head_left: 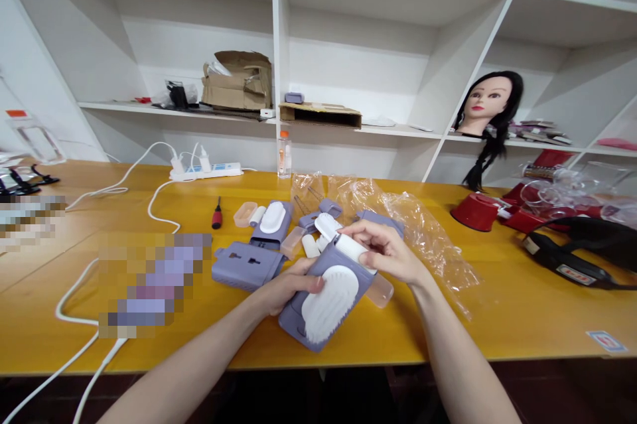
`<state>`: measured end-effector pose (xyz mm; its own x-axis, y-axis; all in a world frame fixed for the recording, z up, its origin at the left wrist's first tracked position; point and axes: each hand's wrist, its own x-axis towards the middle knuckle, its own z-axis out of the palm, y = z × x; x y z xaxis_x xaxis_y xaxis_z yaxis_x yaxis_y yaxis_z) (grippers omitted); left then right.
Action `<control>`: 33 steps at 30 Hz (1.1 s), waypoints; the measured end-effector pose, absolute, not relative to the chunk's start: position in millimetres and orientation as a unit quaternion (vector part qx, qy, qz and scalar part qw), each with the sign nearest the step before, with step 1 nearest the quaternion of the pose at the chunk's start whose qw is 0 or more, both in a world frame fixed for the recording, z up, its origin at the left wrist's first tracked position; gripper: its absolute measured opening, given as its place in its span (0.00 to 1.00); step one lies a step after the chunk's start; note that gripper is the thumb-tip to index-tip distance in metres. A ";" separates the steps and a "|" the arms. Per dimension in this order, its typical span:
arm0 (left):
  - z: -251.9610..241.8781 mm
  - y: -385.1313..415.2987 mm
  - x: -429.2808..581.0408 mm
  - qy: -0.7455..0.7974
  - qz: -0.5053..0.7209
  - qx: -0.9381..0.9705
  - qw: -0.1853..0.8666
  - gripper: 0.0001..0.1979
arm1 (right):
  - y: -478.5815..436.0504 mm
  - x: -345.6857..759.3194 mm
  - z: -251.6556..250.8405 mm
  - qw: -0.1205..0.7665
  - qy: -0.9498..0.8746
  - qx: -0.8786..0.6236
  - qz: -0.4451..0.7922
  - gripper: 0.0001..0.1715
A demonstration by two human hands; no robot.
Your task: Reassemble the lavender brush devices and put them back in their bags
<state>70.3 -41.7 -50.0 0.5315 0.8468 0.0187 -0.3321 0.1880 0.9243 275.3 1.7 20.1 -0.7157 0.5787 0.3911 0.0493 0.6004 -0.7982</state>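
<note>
My left hand point(291, 286) grips a lavender plastic travel case point(298, 318) with a white oval bristle brush point(328, 301) set in its open face. My right hand point(385, 251) pinches a white cylindrical cap point(351, 248) against the case's upper end, just beside a white bristled piece point(326, 225). Below my right wrist lies a translucent peach box point(381, 291), partly hidden by the case. Further up on the table are a second lavender case point(243, 266) and a third with a white oval lid point(273, 223). Near them sit small white and peach pieces.
A crumpled clear plastic bag point(413, 231) spreads right of my hands on the yellow table point(497, 324). A red-handled screwdriver point(216, 213), a white power strip point(206, 172) with cables and a bottle stand behind. Red items, a black strap and a mannequin head on white shelving lie right.
</note>
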 end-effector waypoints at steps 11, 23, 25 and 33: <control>-53.2 -40.0 73.1 0.144 0.295 0.373 0.868 0.33 | 10.5 265.0 4.9 0.379 -0.741 -0.199 0.518 0.31; -46.4 -40.9 68.5 0.102 0.350 0.333 0.870 0.33 | 22.9 271.7 2.6 0.449 -0.717 -0.258 0.467 0.31; -44.9 -40.5 71.2 0.111 0.383 0.331 0.855 0.32 | 32.6 291.6 7.4 0.509 -0.697 -0.383 0.330 0.27; -42.5 -40.2 79.8 0.204 0.460 0.267 0.822 0.29 | 9.5 362.1 7.3 0.372 -0.626 -0.685 0.000 0.20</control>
<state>79.8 -40.2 -42.5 0.4947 0.8645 -0.0893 -0.6469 0.4349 0.6264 362.1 9.5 7.3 0.2153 0.8584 0.4657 0.8587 0.0607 -0.5089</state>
